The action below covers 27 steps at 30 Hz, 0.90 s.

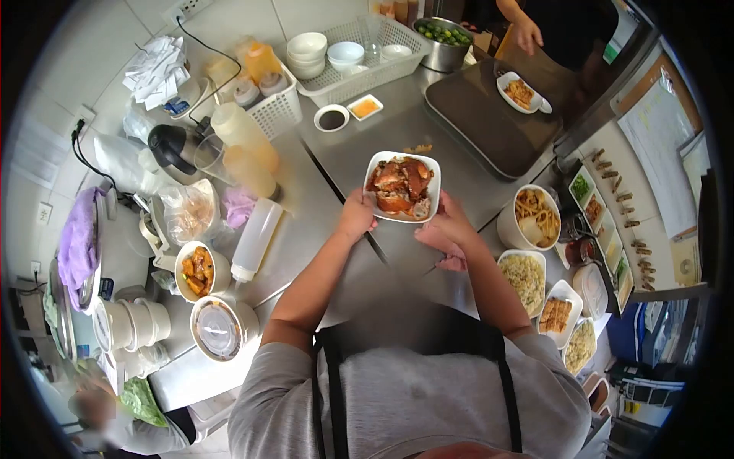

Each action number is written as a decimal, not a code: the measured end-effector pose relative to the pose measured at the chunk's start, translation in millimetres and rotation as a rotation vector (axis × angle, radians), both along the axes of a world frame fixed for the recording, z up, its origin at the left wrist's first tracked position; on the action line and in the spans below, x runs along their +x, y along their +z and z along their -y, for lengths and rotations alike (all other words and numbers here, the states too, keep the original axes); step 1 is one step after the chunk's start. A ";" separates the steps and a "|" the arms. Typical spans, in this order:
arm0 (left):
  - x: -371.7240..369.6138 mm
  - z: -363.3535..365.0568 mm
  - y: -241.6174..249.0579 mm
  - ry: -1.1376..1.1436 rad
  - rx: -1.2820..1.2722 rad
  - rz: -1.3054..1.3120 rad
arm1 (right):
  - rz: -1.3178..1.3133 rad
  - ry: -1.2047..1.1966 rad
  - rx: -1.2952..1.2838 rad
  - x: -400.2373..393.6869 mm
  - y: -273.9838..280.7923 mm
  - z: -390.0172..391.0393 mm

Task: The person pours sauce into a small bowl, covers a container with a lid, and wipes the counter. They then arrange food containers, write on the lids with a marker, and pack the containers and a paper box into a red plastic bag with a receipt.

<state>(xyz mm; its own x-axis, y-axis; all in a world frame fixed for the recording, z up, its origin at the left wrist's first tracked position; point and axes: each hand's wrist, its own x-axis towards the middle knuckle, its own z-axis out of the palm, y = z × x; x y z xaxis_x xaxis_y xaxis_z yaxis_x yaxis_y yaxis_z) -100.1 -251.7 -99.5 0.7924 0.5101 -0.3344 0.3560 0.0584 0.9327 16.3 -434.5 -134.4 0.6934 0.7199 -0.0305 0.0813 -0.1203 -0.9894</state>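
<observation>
A white square bowl (402, 187) of glossy brown chopped meat is held in front of me at the middle of the steel counter. My left hand (357, 215) grips its left side, fingers closed on the rim. On the right side my right hand (449, 226) holds the bowl too, with a pinkish cloth (453, 259) hanging below that hand. Beyond the bowl lie a small round dish of dark sauce (332, 118) and a small square dish of orange sauce (365, 107).
A dark tray (478, 126) bears a white dish at the back right; another person's hand (527, 35) is beyond it. Food containers, including a tub of fries (529, 218), line the right. Squeeze bottles (257, 239) and lidded tubs (218, 328) stand left.
</observation>
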 end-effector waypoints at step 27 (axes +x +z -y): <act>292.7 -267.5 2.2 -0.415 1.089 -0.495 | -0.629 -0.975 0.510 179.4 17.0 -4.9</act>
<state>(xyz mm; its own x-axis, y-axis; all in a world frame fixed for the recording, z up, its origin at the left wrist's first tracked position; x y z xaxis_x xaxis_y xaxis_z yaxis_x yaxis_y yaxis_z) 192.6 15.8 -97.3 0.8688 0.4509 -0.2046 0.4871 -0.8526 0.1894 195.7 -429.6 -117.4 0.9072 -0.0527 -0.4173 -0.3257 0.5399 -0.7762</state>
